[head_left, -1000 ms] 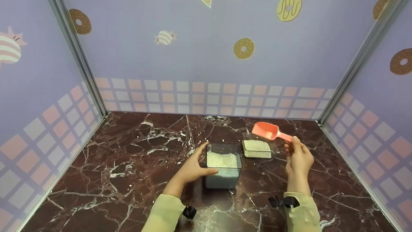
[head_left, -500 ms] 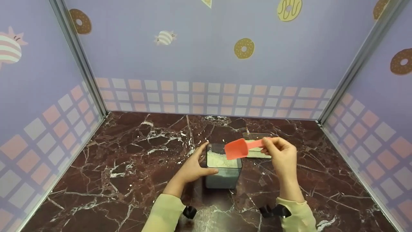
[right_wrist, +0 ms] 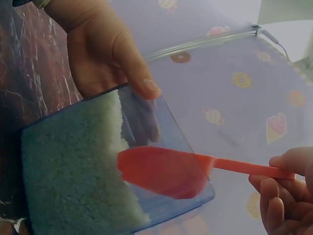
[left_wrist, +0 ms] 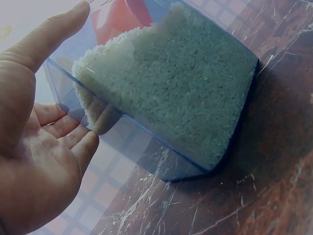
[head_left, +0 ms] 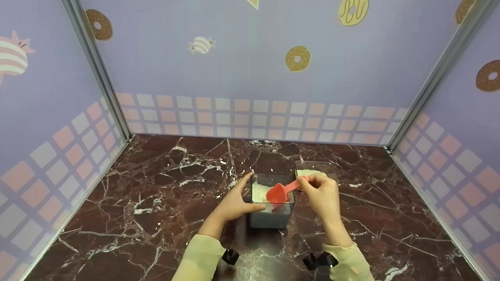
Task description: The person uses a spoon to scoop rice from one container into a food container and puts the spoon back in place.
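A deep, clear bluish container (head_left: pixel 269 221) stands on the marble surface in front of me, well filled with white rice (left_wrist: pixel 190 88). My left hand (head_left: pixel 234 203) holds it by its left side, thumb at the near rim and fingers round the far side. Between thumb and fingers, my right hand (head_left: pixel 323 195) pinches the handle of a red scoop (head_left: pixel 278 192). The scoop's bowl is inside the container, and its tip meets the rice in the right wrist view. Behind my right hand, partly hidden, is a smaller, shallower clear container (head_left: pixel 330 168) also holding rice.
Loose white grains lie scattered on the dark red marble tabletop (head_left: pixel 187 218), mostly left of the containers. Patterned lilac panels (head_left: pixel 250 70) enclose the back and both sides, joined by metal corner posts (head_left: pixel 99 72).
My right hand has brought the scoop left and down from above the shallow container into the deep one, tilting its bowl. The left hand and the deep container have kept their places.
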`<state>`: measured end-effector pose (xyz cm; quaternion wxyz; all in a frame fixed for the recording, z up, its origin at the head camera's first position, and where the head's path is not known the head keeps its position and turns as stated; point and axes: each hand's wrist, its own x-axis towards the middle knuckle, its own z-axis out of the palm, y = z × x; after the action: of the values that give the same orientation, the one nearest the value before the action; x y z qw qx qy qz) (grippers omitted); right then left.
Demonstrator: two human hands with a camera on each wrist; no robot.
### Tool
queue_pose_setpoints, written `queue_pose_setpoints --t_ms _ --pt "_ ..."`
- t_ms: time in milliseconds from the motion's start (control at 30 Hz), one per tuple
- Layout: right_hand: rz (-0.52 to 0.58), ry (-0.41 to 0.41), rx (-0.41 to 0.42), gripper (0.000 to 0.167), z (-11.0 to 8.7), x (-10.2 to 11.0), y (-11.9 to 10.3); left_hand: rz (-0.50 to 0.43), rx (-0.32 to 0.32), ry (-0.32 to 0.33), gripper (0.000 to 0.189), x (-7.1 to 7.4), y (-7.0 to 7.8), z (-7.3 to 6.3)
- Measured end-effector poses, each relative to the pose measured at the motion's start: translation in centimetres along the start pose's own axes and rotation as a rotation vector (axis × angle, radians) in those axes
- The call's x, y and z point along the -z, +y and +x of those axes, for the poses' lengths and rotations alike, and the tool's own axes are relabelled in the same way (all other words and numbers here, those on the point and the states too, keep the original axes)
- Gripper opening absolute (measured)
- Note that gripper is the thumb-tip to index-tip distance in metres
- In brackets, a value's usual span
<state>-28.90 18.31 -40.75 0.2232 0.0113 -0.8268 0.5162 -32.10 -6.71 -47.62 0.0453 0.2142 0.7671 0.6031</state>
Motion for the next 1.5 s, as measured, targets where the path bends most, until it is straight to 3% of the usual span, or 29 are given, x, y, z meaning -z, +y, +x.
queue_pose_setpoints --t_ms 267,633,933,1267,1500 --pt "0.224 -0.072 -0.194 0.019 0.2 -1.3 1.0 -0.005 0.013 -0.005 0.113 0.0 -0.1 0.0" --pt "0.343 -0.092 -0.294 0.020 -0.1 -2.7 1.6 -0.019 0.019 0.004 0.114 -0.1 0.3 -0.1" --pt "0.512 -0.087 -0.409 0.024 0.4 -2.8 2.7 0.011 0.019 0.010 0.115 -0.1 0.4 0.0" --pt "0.618 -0.076 -0.479 0.022 0.9 -2.7 3.6 0.008 0.007 -0.002 0.113 -0.1 0.2 0.1" --pt "0.710 -0.094 -0.523 0.031 1.3 -2.8 4.6 0.009 0.014 -0.004 0.116 0.0 0.1 -0.1"
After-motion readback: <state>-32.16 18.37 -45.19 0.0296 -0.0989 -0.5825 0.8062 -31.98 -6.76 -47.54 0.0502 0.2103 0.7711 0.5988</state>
